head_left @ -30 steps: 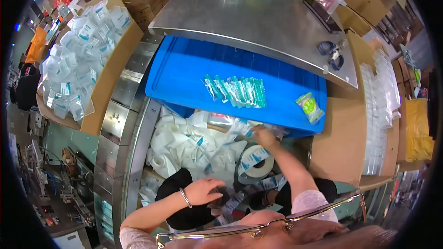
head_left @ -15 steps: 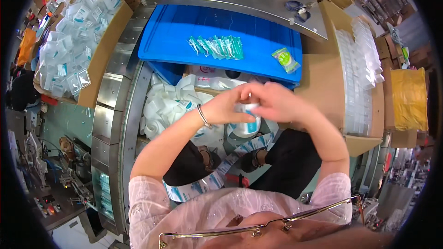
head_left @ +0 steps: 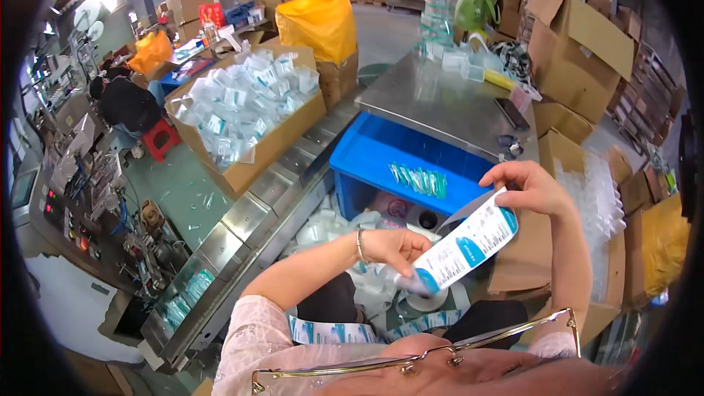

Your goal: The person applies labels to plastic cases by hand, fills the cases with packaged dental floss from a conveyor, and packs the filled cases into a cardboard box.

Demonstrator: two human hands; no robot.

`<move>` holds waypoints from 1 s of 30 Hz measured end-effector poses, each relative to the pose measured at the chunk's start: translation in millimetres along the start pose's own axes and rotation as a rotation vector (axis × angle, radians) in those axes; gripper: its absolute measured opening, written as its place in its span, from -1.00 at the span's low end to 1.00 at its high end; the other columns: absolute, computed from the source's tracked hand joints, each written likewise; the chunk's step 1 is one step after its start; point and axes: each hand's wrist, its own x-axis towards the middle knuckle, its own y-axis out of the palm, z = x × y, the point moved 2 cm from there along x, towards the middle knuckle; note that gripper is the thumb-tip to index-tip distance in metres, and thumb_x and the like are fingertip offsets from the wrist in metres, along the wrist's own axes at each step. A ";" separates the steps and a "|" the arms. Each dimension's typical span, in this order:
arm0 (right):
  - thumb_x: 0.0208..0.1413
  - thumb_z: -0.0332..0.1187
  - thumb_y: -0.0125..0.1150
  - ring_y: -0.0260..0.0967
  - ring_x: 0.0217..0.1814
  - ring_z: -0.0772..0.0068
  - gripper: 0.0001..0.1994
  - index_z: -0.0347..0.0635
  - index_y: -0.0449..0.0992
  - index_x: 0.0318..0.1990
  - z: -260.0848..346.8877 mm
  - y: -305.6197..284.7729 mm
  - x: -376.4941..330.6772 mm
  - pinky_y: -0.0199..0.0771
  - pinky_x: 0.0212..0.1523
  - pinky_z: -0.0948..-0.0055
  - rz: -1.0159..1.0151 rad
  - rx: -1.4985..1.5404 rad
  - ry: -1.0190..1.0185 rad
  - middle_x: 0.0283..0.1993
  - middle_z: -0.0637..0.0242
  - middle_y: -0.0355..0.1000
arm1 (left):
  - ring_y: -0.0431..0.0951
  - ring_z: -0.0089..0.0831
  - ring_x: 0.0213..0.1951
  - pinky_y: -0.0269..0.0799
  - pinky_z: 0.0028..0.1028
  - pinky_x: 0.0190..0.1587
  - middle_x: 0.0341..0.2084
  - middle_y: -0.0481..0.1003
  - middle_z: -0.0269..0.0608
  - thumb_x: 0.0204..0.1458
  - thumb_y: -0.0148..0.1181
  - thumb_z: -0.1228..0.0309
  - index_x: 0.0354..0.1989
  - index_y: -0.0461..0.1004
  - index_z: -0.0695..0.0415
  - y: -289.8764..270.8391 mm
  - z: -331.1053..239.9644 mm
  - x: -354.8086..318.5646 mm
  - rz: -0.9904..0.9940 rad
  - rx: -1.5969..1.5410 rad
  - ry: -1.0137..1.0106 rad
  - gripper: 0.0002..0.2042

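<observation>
A strip of white and blue printed labels (head_left: 471, 244) is stretched slantwise between my hands, its printed face toward me. My left hand (head_left: 396, 251), with a bracelet on its wrist, pinches the lower left end. At the upper right end my right hand (head_left: 537, 189) grips the strip between thumb and fingers. More of the label strip (head_left: 334, 331) hangs in a loop near my knees. Under the held strip, a round whitish thing is partly hidden, and I cannot make out its kind. Several small green-and-clear packets (head_left: 418, 180) lie on the blue bin (head_left: 367, 145) beyond my hands.
Clear plastic boxes fill a carton (head_left: 282, 132) at the left, beside a metal conveyor (head_left: 227, 249). A steel table (head_left: 418, 99) stands beyond the bin, with a phone (head_left: 512, 114) on it. White pieces (head_left: 323, 227) lie heaped below the bin. Stacked clear trays (head_left: 594, 198) stand at the right.
My hands, close together before, have moved apart to the right with the label strip now stretched between them. The view has swung up and left, showing more of the workshop.
</observation>
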 end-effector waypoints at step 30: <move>0.04 -0.28 0.04 0.22 0.09 0.42 -0.55 -0.29 0.23 0.08 -3.5 151.5 96.6 0.18 0.05 0.49 0.154 0.543 -0.062 0.04 0.18 0.30 | 0.41 -0.65 -0.39 0.30 -0.66 -0.30 -0.48 0.43 -0.32 -0.20 0.26 0.49 -0.08 0.24 0.25 19.6 -148.0 -120.6 -0.271 0.580 -0.056 -0.54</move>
